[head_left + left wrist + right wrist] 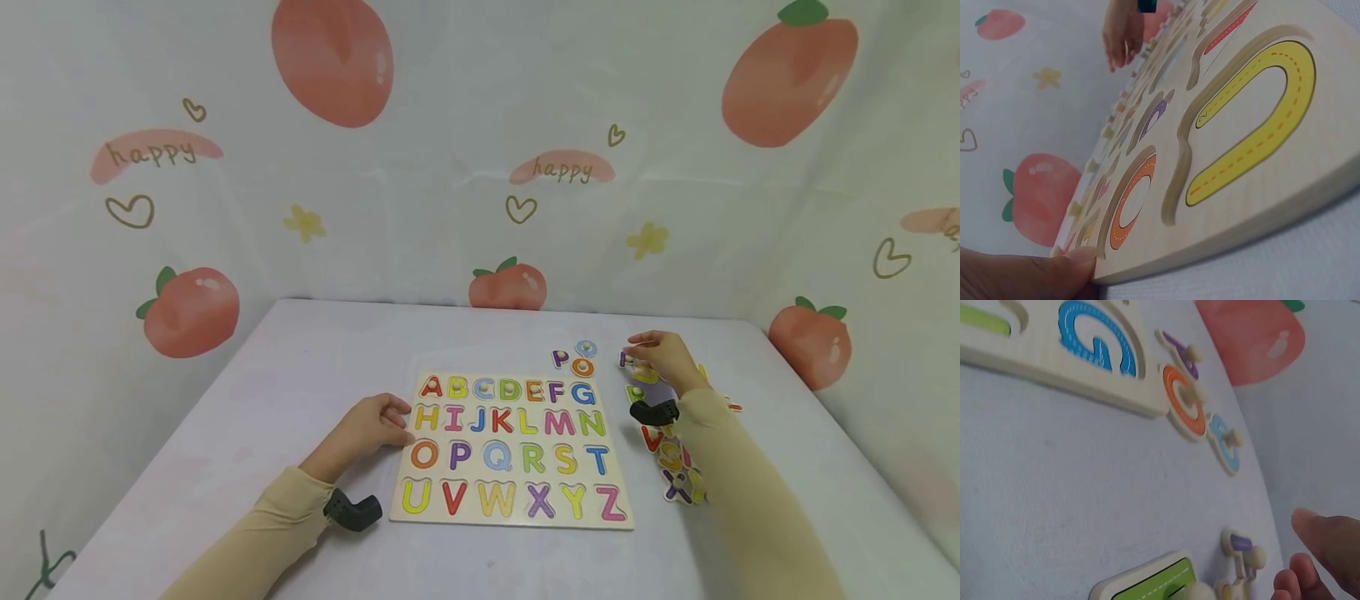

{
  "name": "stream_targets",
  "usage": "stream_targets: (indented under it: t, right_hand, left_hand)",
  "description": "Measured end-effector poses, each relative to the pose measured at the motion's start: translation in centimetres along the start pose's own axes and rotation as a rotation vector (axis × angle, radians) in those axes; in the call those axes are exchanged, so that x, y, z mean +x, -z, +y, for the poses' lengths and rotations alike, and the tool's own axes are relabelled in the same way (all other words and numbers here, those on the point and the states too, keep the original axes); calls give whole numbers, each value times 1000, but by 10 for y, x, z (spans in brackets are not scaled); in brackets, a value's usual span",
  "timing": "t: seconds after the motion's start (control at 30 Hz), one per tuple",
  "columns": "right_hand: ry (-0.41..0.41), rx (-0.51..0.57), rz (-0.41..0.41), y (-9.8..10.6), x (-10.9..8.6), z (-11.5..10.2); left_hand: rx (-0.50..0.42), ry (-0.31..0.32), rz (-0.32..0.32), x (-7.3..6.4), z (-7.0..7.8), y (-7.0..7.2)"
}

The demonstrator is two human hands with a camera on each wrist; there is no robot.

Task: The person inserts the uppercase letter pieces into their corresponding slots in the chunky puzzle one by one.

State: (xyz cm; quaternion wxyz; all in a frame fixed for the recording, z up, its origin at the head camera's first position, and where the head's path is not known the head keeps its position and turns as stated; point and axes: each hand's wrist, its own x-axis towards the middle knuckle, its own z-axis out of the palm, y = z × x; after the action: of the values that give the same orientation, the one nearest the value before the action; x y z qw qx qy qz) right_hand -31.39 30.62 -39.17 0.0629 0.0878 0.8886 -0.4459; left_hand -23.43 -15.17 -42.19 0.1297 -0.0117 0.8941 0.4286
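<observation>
A wooden alphabet puzzle board (517,515) lies flat on the table, with knobbed letter pieces seated at A to E in its top row. My left hand (369,427) is at the board's left edge, fingers loosely bent. In the left wrist view its thumb (1079,265) touches the board's edge. My right hand (663,357) hovers over the loose letters right of the board, beside a purple letter piece (624,359). The right wrist view shows its thumb (1329,540) and fingers apart, near that piece's knob (1255,557), nothing between them.
Loose P (560,358), O (582,367) and Q (586,348) pieces lie behind the board's far right corner. Right of the board are a green piece (635,393), a red V (651,438), a purple X (678,486) and several others, partly behind my right arm. A printed curtain (420,208) hangs behind.
</observation>
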Motion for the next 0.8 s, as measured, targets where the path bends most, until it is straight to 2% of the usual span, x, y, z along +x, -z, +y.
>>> stream_targets:
  t: [0.17, 0.3, 0.47, 0.67, 0.8]
  right_hand:
    - [-50, -42, -3, 1, 12, 13]
    - [-46, -103, -34, 2, 20, 19]
    - [-47, -150, -47, 1, 23, 20]
    - [-42, -198, -27, -2, 24, 18]
    - [-43, -194, -7, -3, 20, 14]
  left_hand:
    - [-17, -21, -10, -2, 1, 1]
    - [-22, -24, -10, -4, 2, 1]
    - [3, -17, -6, -4, 4, 2]
    - [6, -3, 4, -3, 2, 1]
    - [8, -8, 3, -3, 2, 0]
